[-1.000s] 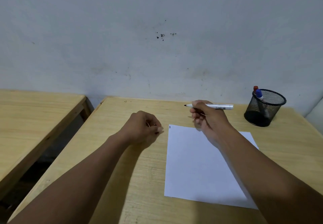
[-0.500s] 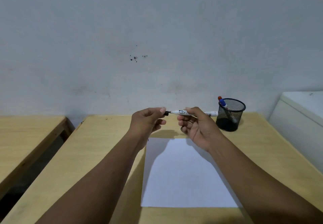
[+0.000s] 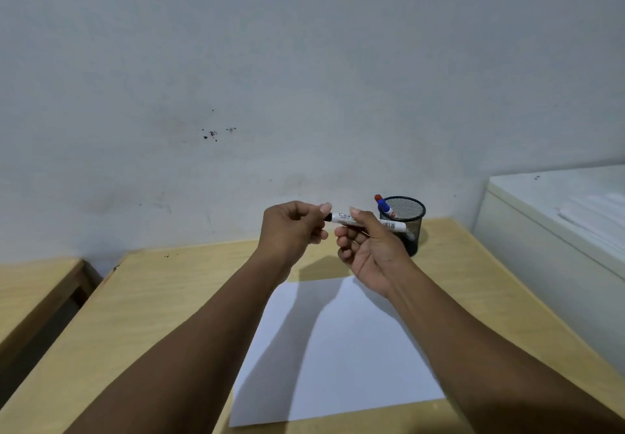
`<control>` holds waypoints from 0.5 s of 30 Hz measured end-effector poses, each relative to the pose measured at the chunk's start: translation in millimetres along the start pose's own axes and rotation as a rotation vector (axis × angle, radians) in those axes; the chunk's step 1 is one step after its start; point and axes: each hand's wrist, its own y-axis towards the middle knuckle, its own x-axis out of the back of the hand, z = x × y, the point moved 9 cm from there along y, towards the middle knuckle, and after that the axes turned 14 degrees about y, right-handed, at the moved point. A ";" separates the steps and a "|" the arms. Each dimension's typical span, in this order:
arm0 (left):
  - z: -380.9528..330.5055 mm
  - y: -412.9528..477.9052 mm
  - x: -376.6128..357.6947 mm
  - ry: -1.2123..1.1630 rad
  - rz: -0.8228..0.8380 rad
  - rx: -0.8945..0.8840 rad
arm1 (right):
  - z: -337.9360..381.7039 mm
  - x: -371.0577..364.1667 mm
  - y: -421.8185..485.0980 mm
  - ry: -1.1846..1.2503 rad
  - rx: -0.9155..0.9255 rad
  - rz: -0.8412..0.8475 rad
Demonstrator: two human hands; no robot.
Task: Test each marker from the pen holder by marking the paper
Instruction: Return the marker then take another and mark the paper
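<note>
I hold a white marker (image 3: 341, 218) level in the air above the desk. My right hand (image 3: 367, 247) grips its barrel. My left hand (image 3: 292, 229) is closed around the marker's black cap end, which is mostly hidden by the fingers. A white sheet of paper (image 3: 341, 349) lies flat on the wooden desk (image 3: 152, 298) below my hands. At the back right stands a black mesh pen holder (image 3: 411, 220) with a blue-capped marker (image 3: 385, 206) and a red-capped marker (image 3: 377, 197) sticking out.
A white wall rises just behind the desk. A white cabinet or appliance (image 3: 558, 247) stands against the desk's right edge. A second wooden table (image 3: 33, 291) sits to the left across a narrow gap.
Both hands rose from the paper and came together. My left hand met the marker's tip end with the cap. The camera tilted up and shifted.
</note>
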 end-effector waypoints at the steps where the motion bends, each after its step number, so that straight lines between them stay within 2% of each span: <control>1: -8.1 2.4 -5.5 0.069 -0.001 -0.038 | 3.1 2.2 -0.3 -0.033 -0.004 -0.020; 4: -35.5 11.3 -21.1 0.220 -0.074 -0.146 | 14.8 20.8 0.1 -0.139 -0.013 -0.147; 8: -63.1 25.9 -46.5 0.379 -0.148 -0.226 | 51.5 66.4 -4.1 -0.182 0.094 -0.324; 12: -79.5 41.1 -68.3 0.471 -0.174 -0.298 | 89.4 94.5 -10.4 -0.170 0.167 -0.378; 15: -83.4 50.9 -91.5 0.594 -0.107 -0.356 | 106.1 103.0 -9.6 -0.172 0.191 -0.388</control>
